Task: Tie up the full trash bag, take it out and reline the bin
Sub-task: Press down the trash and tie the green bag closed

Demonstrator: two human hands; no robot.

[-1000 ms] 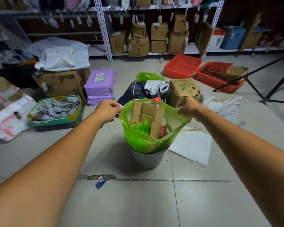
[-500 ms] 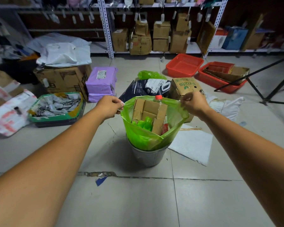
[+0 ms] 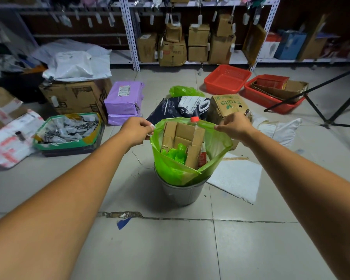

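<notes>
A green trash bag (image 3: 214, 146) sits in a small grey bin (image 3: 182, 191) on the tiled floor. Folded cardboard (image 3: 183, 134), crumpled green plastic and a bottle with a red cap (image 3: 194, 119) stick out of it. My left hand (image 3: 136, 131) pinches the bag's rim on the left side. My right hand (image 3: 233, 126) pinches the rim on the far right. The rim is lifted well above the bin's edge and the bag's mouth is spread wide between my hands.
Behind the bin lie a dark printed sack (image 3: 180, 108), a "Fruits" carton (image 3: 227, 105) and a spare green bag (image 3: 185, 91). Purple parcels (image 3: 123, 100) and a green tray of packets (image 3: 67, 131) sit left. A white foam sheet (image 3: 236, 178) lies right; tripod legs (image 3: 321, 110) and red baskets (image 3: 226, 78) beyond.
Both hands have pulled the bag's rim upward, so more of the bag stands above the bin. My right hand has shifted from beside the carton to the rim's far right edge.
</notes>
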